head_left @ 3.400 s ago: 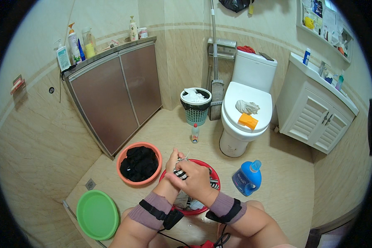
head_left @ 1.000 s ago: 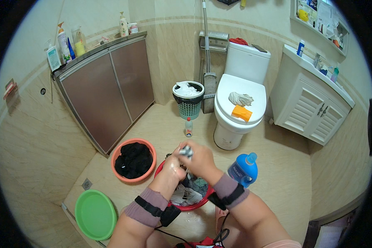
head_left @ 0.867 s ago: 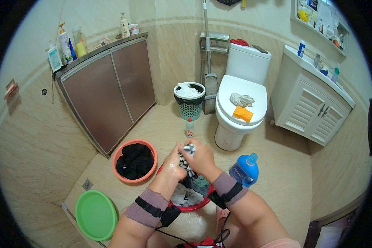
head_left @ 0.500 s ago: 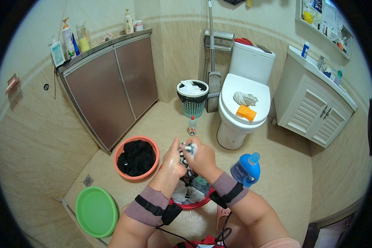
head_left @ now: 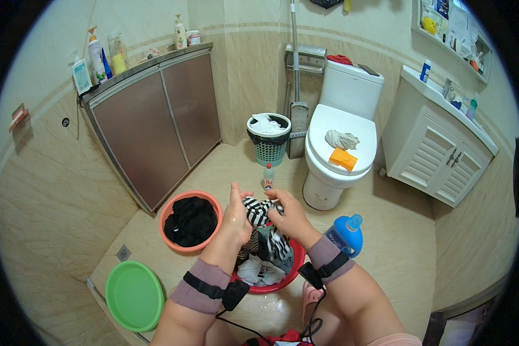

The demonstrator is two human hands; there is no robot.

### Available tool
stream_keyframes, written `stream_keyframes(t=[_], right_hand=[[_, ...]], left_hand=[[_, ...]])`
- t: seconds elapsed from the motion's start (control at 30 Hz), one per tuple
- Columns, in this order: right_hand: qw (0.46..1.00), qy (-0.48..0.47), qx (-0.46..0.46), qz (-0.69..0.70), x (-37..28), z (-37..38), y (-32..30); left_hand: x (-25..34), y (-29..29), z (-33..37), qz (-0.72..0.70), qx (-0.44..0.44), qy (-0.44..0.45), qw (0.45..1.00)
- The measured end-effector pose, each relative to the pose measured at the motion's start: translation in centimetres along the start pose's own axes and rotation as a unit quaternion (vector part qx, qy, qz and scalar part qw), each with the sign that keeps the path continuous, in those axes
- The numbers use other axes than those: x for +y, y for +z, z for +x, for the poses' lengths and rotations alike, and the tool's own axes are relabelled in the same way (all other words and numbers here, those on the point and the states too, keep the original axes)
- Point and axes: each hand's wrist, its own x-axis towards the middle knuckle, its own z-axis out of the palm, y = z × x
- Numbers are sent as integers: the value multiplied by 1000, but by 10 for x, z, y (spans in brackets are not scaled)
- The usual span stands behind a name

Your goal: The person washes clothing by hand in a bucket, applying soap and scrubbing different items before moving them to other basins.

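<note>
A black-and-white striped garment [head_left: 256, 211] hangs between my hands above the red basin [head_left: 297, 266]. My left hand [head_left: 236, 216] has its thumb raised and its fingers partly hidden behind the cloth. My right hand [head_left: 293, 218] is curled with thumb and fingers on the garment's right side. The lower folds drop toward the basin, where white cloth [head_left: 260, 271] and grey-green cloth [head_left: 284, 263] lie. Wet shine shows on my left wrist.
An orange basin [head_left: 175, 239] of black clothes and a green basin [head_left: 134, 296] stand to the left. At the right is a blue detergent jug [head_left: 347, 235]. A small red-capped bottle [head_left: 269, 176], a waste bin [head_left: 269, 144] and a toilet [head_left: 323, 187] are farther off.
My hands have moved apart, and the bunched striped garment has spread out, with more of it showing between them. White suds on my right hand no longer show.
</note>
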Motion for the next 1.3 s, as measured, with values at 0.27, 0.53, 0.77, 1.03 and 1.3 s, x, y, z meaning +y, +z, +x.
stream_keyframes(t=[0.27,0.53,0.77,1.03,1.3], right_hand=[[999,-27,38,6,2,-10,41],[996,-58,1,-61,-58,-26,30],[991,-128,-28,-39,-69,-34,30],[987,-17,102,-125,-28,-3,18],[990,4,115,-80,-22,-1,19]], left_hand=[[-3,8,-5,-81,-72,39,993],[-2,-23,20,-209,45,-102,972],[-32,-30,29,-188,-61,-66,978],[-43,3,12,-125,-23,-130,983],[-27,8,-3,-68,-7,-124,990]])
